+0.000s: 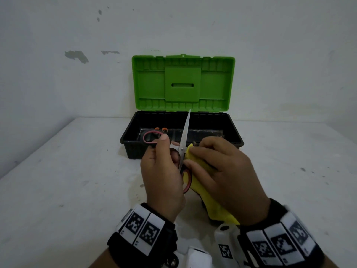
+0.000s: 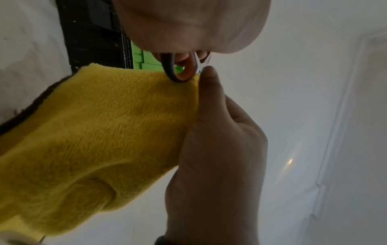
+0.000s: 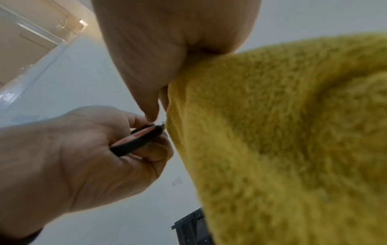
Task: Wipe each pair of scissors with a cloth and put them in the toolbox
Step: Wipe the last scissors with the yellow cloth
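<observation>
My left hand (image 1: 162, 171) grips a pair of scissors (image 1: 185, 136) by its black-and-red handles (image 2: 180, 73), the silver blades pointing up and away over the toolbox. My right hand (image 1: 218, 167) holds a yellow cloth (image 1: 210, 198) and presses it against the scissors near the pivot. The cloth (image 2: 100, 132) hangs down below both hands and fills the right of the right wrist view (image 3: 282, 140). The black toolbox (image 1: 133, 149) stands open just beyond my hands, its green lid (image 1: 183, 84) raised. Inside it lies another pair of scissors with red-lined handles (image 1: 149, 139).
The toolbox sits on a white table (image 1: 67, 180) against a white wall (image 1: 77, 35). Table surface stretches to the left and right of my hands. Small orange handle loops (image 1: 164, 129) show inside the box at its left.
</observation>
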Motion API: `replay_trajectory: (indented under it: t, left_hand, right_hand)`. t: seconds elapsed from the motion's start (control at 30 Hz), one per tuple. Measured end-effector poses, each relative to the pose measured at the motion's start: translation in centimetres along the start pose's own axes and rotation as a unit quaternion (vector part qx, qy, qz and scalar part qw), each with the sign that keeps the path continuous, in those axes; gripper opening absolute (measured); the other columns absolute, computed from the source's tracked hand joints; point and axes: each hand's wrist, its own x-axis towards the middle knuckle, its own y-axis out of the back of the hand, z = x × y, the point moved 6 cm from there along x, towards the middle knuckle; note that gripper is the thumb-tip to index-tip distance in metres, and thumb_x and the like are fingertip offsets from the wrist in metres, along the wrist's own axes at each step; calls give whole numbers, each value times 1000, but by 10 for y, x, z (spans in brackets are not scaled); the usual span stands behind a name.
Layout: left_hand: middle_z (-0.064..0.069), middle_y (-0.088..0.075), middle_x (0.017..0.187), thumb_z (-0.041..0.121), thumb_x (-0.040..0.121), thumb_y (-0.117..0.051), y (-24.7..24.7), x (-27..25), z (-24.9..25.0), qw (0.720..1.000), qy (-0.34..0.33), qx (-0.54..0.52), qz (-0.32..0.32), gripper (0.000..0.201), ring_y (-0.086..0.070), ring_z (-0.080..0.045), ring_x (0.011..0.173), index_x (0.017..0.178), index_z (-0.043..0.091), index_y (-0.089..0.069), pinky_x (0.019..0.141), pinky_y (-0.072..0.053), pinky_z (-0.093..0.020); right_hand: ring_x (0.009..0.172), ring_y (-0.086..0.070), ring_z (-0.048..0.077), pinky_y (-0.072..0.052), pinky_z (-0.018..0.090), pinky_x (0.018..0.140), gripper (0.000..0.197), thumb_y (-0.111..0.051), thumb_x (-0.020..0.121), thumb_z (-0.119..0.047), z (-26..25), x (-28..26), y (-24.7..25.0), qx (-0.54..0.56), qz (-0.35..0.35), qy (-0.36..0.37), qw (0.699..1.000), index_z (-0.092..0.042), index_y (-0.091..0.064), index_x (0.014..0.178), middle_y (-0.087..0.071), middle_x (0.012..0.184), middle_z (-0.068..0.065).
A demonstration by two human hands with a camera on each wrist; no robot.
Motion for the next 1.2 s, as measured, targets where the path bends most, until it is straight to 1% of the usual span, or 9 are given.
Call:
replay_trajectory:
  t: [0.2,0.3,0.37,0.43,0.57,0.73,1.03,1.1,1.2]
  left_hand:
    - [2,-32,56,40,99,-47,-1,-3,-3,1000,0,4,-14,44,-29,-16,51,67,11,-41,53,-24,-36]
    - [-8,-40,63,44,100,-46,0,-4,-3,999,30,17,-1,54,-40,-27,56,97,-9,-52,58,-45,-38]
    - [-9,-36,64,47,100,-44,2,-4,-2,999,37,27,3,49,-38,-27,55,79,4,-54,57,-44,-39]
    - [0,-28,61,48,100,-42,5,-5,2,999,35,27,11,44,-27,-17,52,66,20,-39,51,-26,-33]
    - [-3,-24,66,49,99,-42,10,-5,2,998,48,19,27,44,-21,-17,55,69,18,-33,52,-20,-35]
    - [2,-26,62,50,100,-43,7,-7,1,998,62,3,21,45,-26,-14,52,69,17,-37,53,-26,-32]
    - [0,-30,66,51,98,-43,10,-10,2,997,67,29,29,42,-28,-13,54,69,21,-40,53,-27,-30]
    - [-4,-42,70,52,98,-43,9,-10,0,998,54,34,27,42,-44,-13,59,80,16,-55,58,-38,-31]
    - [-2,-69,105,54,99,-41,9,-9,-2,997,59,40,17,48,-67,-16,102,126,19,-61,90,-52,-38]
  right_hand:
    - [86,-63,23,-55,38,70,21,-62,91,-22,-6,1,0,-46,9,42,998,-10,-76,100,-69,98,4]
    - [84,-63,24,-54,36,69,15,-67,89,-18,-7,3,1,-63,19,53,996,-11,-77,98,-70,97,5]
    - [82,-64,26,-55,35,68,14,-70,86,-12,-10,2,1,-79,28,68,994,-8,-77,97,-71,96,8]
    - [83,-65,26,-56,33,70,16,-71,83,-8,-11,0,0,-90,31,80,992,-6,-76,99,-71,97,10]
    - [88,-67,24,-57,33,76,18,-71,81,-5,-4,-3,4,-86,43,64,993,-7,-76,99,-72,100,9]
    - [78,-65,27,-54,35,67,8,-68,84,-7,-27,2,-1,-69,65,81,992,-4,-75,86,-70,89,11]
    - [85,-68,24,-56,30,77,26,-53,88,-18,-16,-4,7,-91,59,67,992,-7,-76,95,-72,97,10]
    - [83,-67,24,-56,30,73,24,-54,88,-15,-20,-2,3,-88,61,59,993,-6,-75,91,-72,93,10]
    - [79,-66,22,-56,30,70,24,-54,87,-19,-29,3,-4,-82,51,74,993,-7,-75,87,-71,89,8]
